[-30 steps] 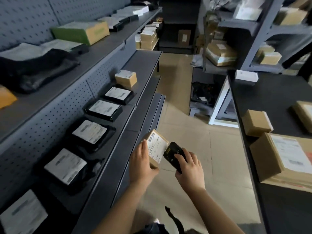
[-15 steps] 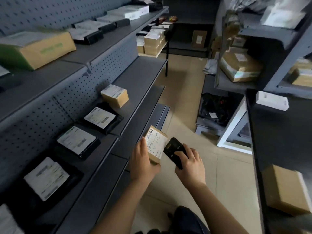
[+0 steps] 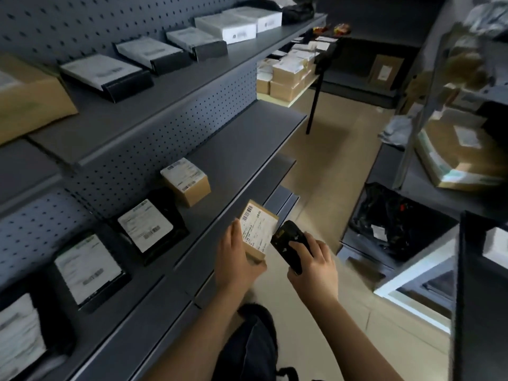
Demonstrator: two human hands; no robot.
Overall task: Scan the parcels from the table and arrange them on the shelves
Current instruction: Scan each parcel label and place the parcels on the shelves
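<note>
Your left hand (image 3: pixel 235 261) is holding a box (image 3: pixel 254 254), its label (image 3: pixel 257 229) too blurry to read. Your right hand (image 3: pixel 316 266) is gripping a scanner (image 3: pixel 287 242) at three o'clock.

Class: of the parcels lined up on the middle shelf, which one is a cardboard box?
The small brown box at the row's far end; the other parcels there are flat black bags with white labels.
</note>
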